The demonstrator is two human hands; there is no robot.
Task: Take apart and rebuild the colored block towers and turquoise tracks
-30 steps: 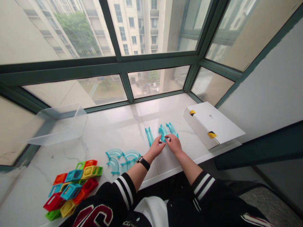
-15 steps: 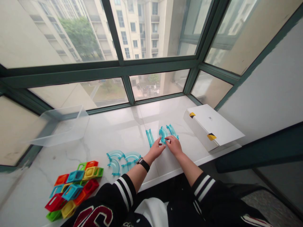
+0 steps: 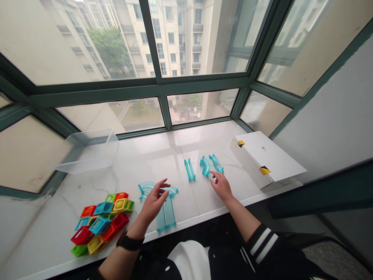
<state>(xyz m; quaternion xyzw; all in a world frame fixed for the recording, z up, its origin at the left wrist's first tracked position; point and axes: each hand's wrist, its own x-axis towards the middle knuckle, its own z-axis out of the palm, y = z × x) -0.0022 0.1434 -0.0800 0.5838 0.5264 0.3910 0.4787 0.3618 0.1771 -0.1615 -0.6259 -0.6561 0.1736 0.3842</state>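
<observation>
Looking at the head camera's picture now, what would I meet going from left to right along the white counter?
Colourful toy blocks → the person's left hand → a narrow straight turquoise piece → a curved turquoise piece → the right hand → a white box.

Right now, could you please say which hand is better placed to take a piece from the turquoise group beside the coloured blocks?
Probably left: the left hand is over the turquoise group, open, seemingly empty, while the right hand is farther off, by a separate curved piece.
</observation>
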